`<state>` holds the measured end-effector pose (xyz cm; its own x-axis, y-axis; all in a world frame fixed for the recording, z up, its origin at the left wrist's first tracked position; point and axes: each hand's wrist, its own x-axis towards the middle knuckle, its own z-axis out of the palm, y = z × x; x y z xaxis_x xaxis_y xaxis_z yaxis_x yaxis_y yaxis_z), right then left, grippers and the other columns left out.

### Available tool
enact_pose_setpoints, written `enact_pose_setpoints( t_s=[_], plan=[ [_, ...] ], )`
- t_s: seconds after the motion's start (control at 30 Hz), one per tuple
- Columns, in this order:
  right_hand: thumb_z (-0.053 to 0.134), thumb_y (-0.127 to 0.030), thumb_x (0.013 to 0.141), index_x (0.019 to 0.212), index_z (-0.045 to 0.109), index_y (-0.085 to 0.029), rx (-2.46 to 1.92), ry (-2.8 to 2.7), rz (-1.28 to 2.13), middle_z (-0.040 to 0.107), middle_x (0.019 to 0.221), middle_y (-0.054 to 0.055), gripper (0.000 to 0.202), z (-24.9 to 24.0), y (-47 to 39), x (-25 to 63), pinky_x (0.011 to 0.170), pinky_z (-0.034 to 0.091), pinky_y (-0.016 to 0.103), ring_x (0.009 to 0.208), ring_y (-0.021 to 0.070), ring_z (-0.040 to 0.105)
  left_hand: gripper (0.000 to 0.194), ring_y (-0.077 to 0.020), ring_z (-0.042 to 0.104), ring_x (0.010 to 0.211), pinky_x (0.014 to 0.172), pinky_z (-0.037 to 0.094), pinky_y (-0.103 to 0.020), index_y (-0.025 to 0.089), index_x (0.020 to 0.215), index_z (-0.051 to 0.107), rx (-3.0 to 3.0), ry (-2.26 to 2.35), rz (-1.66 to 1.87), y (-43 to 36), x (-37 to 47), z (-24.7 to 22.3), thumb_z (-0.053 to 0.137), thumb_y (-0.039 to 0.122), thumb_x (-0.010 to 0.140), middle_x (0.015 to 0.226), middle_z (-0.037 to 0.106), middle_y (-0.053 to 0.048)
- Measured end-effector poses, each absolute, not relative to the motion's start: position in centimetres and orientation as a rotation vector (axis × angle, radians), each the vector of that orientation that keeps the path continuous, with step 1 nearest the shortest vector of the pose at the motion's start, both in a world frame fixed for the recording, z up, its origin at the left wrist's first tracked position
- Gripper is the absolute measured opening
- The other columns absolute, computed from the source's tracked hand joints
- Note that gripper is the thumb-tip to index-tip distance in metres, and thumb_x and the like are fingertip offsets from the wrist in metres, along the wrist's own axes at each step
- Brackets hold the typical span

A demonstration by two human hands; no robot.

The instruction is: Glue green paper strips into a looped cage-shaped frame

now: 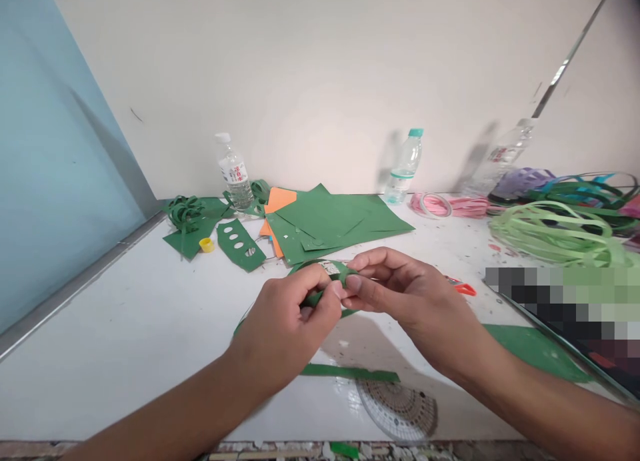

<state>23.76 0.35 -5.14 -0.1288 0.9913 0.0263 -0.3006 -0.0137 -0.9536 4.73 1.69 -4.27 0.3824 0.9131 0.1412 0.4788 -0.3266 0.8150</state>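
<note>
Between my two hands is a curled green paper strip (341, 269), with a whitish patch on its upper part. My left hand (295, 311) pinches it with thumb and forefinger. From the other side my right hand (400, 287) grips the same strip, its fingertips almost meeting the left thumb. The fingers cover part of the strip. Below the hands a flat green strip (355, 373) lies on the white table (150, 354). A clear protractor (397, 411) rests just beneath that strip, near the table's front edge.
Green sheets (325, 224) and orange paper lie at the back, beside a punched green piece (240, 244) and a yellow ring (207, 245). Bottles stand along the wall, including a white-capped one (234, 174). Orange-handled scissors (463, 287) and light green strips (555, 231) are at right.
</note>
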Motion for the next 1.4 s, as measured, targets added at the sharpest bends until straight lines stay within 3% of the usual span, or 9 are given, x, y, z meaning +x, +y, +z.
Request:
enact_pose_setpoints(
  t_s=[0.13,0.53,1.1,1.4],
  plan=[
    [0.09,-0.027,0.082,0.09,0.077,-0.024,-0.891,-1.069,1.428,0.079,0.08,-0.003,0.015,-5.14,0.3,23.73,0.079,0.066,0.022,0.075,0.0105,0.077,0.033,-0.0108,0.031,0.058,0.049,0.025,-0.021,0.022,0.07,0.037,1.944,1.176,0.827,1.69,4.81,-4.44,0.053,0.031,0.098,0.064,0.033,0.006],
    [0.088,-0.025,0.084,0.091,0.077,-0.024,-0.901,-1.061,1.372,0.077,0.081,-0.005,0.013,-5.34,0.14,23.82,0.081,0.067,0.022,0.074,0.0081,0.075,0.029,-0.0115,0.032,0.059,0.05,0.026,-0.022,0.022,0.077,0.055,1.882,1.14,0.832,1.75,4.86,-4.63,0.055,0.039,0.1,0.066,0.039,0.005],
    [0.089,-0.029,0.081,0.088,0.076,-0.024,-0.928,-1.035,1.381,0.075,0.08,-0.005,0.016,-5.0,0.05,23.52,0.078,0.066,0.021,0.074,0.0083,0.073,0.034,-0.0107,0.03,0.057,0.05,0.025,-0.021,0.022,0.069,0.039,1.882,1.182,0.89,1.77,5.34,-4.94,0.056,0.033,0.096,0.062,0.033,0.007],
    [0.089,-0.033,0.081,0.09,0.076,-0.025,-0.967,-1.046,1.367,0.074,0.084,-0.003,0.018,-4.97,-0.1,23.45,0.079,0.067,0.027,0.076,0.0115,0.072,0.033,-0.0108,0.029,0.056,0.051,0.024,-0.022,0.022,0.07,0.04,1.886,1.164,0.899,1.62,5.44,-5.02,0.055,0.032,0.098,0.06,0.031,0.008]
  ],
)
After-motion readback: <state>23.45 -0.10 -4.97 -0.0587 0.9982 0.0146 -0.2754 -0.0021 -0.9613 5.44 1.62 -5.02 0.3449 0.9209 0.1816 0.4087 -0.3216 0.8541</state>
